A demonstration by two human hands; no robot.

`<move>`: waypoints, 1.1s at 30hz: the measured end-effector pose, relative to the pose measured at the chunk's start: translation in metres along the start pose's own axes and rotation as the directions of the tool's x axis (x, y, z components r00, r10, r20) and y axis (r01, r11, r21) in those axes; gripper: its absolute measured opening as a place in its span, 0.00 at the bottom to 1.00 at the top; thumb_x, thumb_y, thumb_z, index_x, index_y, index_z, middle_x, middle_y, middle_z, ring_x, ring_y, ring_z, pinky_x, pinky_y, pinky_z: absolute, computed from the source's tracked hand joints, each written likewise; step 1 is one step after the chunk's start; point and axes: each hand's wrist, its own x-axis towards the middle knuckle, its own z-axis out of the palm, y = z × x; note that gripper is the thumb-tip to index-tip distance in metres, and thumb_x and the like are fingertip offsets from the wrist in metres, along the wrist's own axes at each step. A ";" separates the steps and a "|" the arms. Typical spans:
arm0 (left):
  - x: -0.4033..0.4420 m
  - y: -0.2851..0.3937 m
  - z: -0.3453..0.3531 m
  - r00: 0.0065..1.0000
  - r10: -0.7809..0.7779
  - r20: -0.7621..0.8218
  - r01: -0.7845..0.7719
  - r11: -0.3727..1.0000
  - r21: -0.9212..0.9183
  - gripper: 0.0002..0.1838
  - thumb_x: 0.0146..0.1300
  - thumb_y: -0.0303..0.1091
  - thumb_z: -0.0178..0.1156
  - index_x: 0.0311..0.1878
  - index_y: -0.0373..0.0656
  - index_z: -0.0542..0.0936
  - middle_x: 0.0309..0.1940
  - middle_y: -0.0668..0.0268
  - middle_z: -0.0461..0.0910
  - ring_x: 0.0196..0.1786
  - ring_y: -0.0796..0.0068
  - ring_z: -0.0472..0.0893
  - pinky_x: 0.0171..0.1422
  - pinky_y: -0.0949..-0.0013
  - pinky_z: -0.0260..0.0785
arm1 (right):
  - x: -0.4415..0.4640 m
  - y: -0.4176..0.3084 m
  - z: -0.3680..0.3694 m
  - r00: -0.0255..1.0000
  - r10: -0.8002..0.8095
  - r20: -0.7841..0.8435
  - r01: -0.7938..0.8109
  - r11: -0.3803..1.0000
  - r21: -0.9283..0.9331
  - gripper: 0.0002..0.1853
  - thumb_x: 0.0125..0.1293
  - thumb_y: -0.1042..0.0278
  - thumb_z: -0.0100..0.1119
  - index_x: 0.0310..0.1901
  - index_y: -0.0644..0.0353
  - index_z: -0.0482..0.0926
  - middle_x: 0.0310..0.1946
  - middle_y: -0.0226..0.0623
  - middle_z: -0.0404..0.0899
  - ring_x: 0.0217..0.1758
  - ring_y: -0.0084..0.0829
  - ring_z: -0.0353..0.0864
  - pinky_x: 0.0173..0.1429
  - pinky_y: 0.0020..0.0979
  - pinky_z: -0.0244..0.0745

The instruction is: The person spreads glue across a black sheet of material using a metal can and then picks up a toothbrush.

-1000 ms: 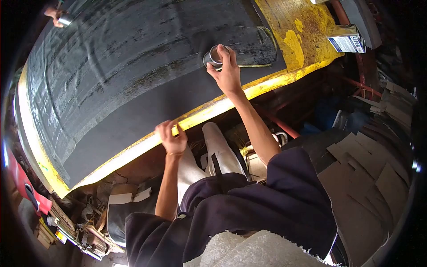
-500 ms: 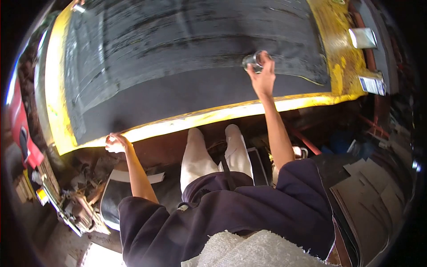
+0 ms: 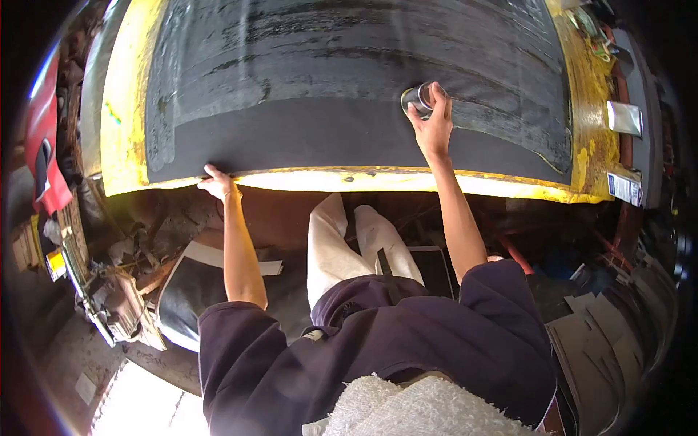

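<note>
the right hand's (image 3: 435, 129) grip clasps a shiny, dark-sided cylinder (image 3: 413, 97); the left hand's (image 3: 220, 184) is unclear.

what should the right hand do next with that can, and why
Probably draw the metal can in the right hand toward the near yellow rim: the plain dark band along it lacks the streaks visible on the black surface beyond.

A workshop: a scuffed yellow desk (image 3: 125, 142) bearing a dark sheet (image 3: 291, 134) fills the frame's top, cardboard pieces (image 3: 598, 349) lie at lower right, scrap (image 3: 139, 309) clutters the lower left
</note>
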 end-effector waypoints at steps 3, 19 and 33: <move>-0.018 0.026 -0.014 0.995 -0.053 0.084 0.061 0.993 -0.096 0.36 0.72 0.56 0.55 0.63 0.29 0.61 0.59 0.34 0.73 0.57 0.41 0.78 0.61 0.48 0.70 | 0.003 -0.022 0.031 0.999 -0.005 0.048 0.002 0.999 0.045 0.38 0.58 0.70 0.74 0.69 0.57 0.65 0.62 0.48 0.72 0.60 0.50 0.81 0.58 0.44 0.84; 0.004 -0.004 -0.037 0.947 0.184 0.262 -0.065 0.913 -0.404 0.19 0.68 0.45 0.67 0.47 0.36 0.78 0.30 0.69 0.75 0.29 0.79 0.70 0.39 0.72 0.67 | -0.003 -0.197 0.201 0.982 -0.149 0.116 0.125 0.973 0.194 0.41 0.54 0.73 0.76 0.69 0.53 0.66 0.62 0.46 0.72 0.56 0.48 0.83 0.55 0.42 0.86; 0.215 -0.008 -0.074 0.982 -0.137 -0.127 0.110 0.975 -0.195 0.29 0.77 0.57 0.47 0.40 0.32 0.69 0.37 0.46 0.75 0.40 0.53 0.76 0.51 0.52 0.69 | -0.009 -0.337 0.322 0.948 -0.295 0.122 0.246 0.918 0.312 0.38 0.54 0.73 0.76 0.67 0.55 0.69 0.59 0.47 0.74 0.53 0.49 0.83 0.51 0.43 0.85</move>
